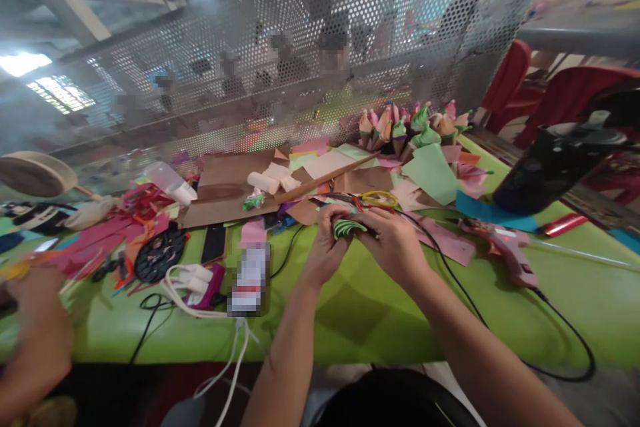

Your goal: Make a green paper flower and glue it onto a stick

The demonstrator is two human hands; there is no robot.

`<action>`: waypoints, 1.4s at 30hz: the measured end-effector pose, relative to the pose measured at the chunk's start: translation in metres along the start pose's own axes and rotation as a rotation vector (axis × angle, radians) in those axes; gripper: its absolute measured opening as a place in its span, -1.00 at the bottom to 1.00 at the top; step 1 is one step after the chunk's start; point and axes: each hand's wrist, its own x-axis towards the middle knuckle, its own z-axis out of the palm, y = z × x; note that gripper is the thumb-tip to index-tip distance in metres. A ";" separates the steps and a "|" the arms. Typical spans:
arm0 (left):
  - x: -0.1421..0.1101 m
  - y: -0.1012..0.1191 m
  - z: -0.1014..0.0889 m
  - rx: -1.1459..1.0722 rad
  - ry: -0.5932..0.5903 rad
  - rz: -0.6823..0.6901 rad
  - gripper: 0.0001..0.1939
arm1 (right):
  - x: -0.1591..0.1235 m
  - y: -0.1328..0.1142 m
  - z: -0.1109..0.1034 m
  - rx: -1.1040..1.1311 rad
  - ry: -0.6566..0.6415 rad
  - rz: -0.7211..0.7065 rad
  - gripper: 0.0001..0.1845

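A light green paper swirl (349, 229), with layered curved edges, is held above the green table in front of me. My left hand (329, 250) is closed around its left side, the fingers curled over the top. From the other side my right hand (397, 243) pinches its right edge, and some of those fingertips are hidden. Just behind my hands lie a yellow cable loop (380, 199) and scraps of coloured paper. A pink hot glue gun (505, 250) rests on the table to the right of my right hand.
Finished-looking paper cones with swirled tops (400, 130) stand at the back right. A dark bottle (545, 163) is at right. Brown cardboard (225, 177), a phone (249, 280), and a power strip with cables (205, 287) lie left. A co-worker's arm (37, 320) reaches in at far left.
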 end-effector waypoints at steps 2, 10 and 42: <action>0.001 -0.003 0.001 0.054 -0.006 0.081 -0.72 | 0.001 0.001 -0.001 -0.015 0.011 0.014 -0.70; 0.004 -0.003 -0.002 0.112 -0.047 0.028 -0.82 | 0.007 0.007 -0.001 0.038 -0.004 0.069 -0.70; 0.020 -0.008 -0.012 -0.008 -0.030 -0.100 -0.78 | -0.087 0.059 -0.115 -0.185 0.265 0.572 -0.59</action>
